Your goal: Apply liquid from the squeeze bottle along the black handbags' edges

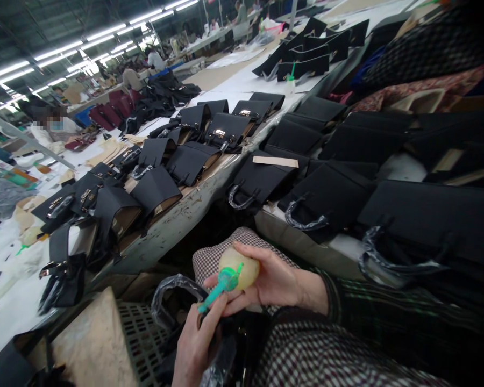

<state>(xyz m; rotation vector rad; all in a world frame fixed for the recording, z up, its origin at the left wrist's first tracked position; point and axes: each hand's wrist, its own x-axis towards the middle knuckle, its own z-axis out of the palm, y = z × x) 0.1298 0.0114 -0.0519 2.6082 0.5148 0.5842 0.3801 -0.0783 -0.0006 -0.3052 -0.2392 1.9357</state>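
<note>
R hand [262,277]: grasping squeeze bottle [236,269], green nozzle [221,287] tilted down
L hand [197,344]: clenched, prob. on plastic-wrapped bag handle [173,293], view poor
Risk: drip on handle if bottle squeezed too hard

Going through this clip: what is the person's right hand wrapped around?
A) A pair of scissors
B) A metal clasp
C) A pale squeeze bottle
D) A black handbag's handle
C. The right hand is wrapped around the pale squeeze bottle, and the left hand touches its green nozzle.
</note>
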